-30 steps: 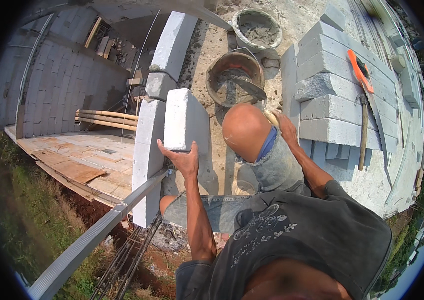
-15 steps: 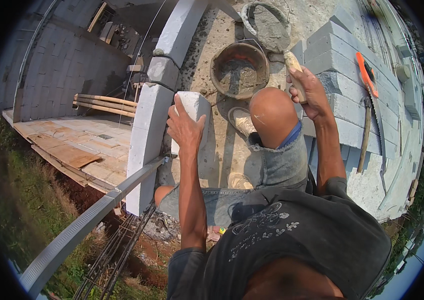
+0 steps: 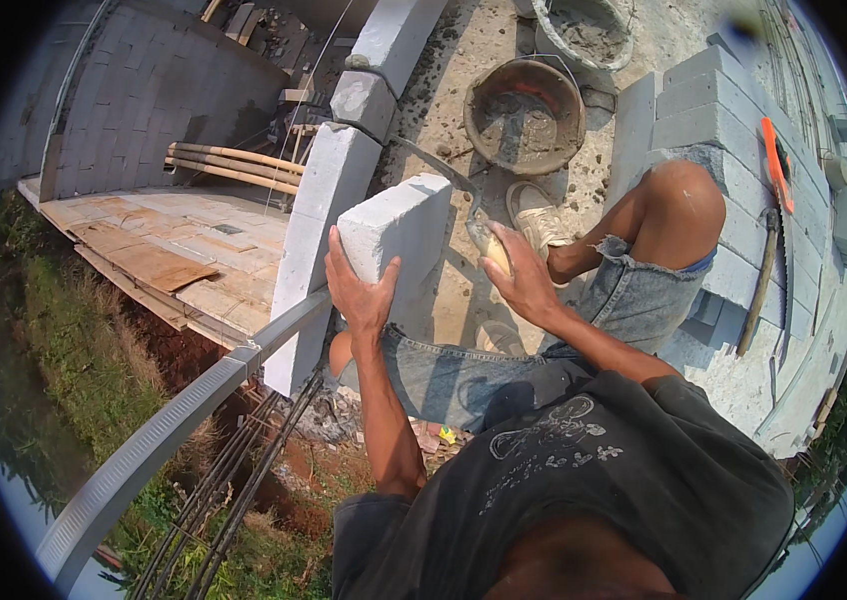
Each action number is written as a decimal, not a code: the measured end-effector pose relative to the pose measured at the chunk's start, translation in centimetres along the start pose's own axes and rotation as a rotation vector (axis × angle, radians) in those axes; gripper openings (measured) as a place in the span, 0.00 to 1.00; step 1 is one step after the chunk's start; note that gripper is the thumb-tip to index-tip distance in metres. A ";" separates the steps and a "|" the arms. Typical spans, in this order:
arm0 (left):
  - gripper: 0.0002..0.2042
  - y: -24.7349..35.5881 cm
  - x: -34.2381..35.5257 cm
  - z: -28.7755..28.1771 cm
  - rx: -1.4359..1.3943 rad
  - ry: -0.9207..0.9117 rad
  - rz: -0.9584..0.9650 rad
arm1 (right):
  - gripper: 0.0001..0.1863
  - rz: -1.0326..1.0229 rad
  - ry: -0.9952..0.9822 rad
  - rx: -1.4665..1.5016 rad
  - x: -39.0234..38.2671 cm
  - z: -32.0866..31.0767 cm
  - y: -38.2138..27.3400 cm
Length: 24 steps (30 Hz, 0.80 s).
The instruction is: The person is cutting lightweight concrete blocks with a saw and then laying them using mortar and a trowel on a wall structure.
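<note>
My left hand [image 3: 359,290] grips the near end of a pale lightweight concrete block [image 3: 404,225], fingers on its left side and thumb on its right. The block is tilted beside the low block wall [image 3: 319,205]. Closed around the pale handle of a trowel [image 3: 494,252] is my right hand [image 3: 529,285], just right of the block. The trowel's thin metal blade points away and to the left, past the block's far end. Whether the blade touches the block or the wall, I cannot tell.
Beyond my shoe stand a mortar bucket [image 3: 473,118] and a second, grey bucket [image 3: 556,48]. Stacked blocks [image 3: 689,130] lie to the right, with an orange-handled saw [image 3: 776,165] and a wooden-handled tool [image 3: 762,285]. A metal bar [image 3: 184,405] and rebar [image 3: 239,490] extend over lower ground at left.
My left hand has turned and tilted the block, its near end closer to me. My right hand has brought the trowel down and left, beside the block. My right knee has swung rightward.
</note>
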<state>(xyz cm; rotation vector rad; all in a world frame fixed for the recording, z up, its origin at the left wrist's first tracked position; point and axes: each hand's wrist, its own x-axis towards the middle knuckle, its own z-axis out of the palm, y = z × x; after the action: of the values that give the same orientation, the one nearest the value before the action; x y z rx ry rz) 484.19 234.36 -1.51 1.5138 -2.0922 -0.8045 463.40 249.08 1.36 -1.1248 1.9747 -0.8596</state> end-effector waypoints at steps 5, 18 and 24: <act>0.50 -0.2 -0.3 0.1 0.012 0.018 0.077 | 0.34 -0.064 -0.071 -0.128 0.6 6.4 2.9; 0.50 0.7 -0.5 0.4 0.020 0.021 0.019 | 0.31 0.205 -0.265 0.094 -4.9 -2.8 2.6; 0.49 -0.6 -1.4 -0.4 -0.006 0.037 0.076 | 0.25 0.725 -0.460 0.954 1.5 -3.7 2.8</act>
<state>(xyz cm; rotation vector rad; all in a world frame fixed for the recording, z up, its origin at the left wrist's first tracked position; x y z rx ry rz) 485.32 235.46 -1.63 1.4257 -2.1045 -0.7490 458.61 249.62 0.75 -0.0131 1.1695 -0.8612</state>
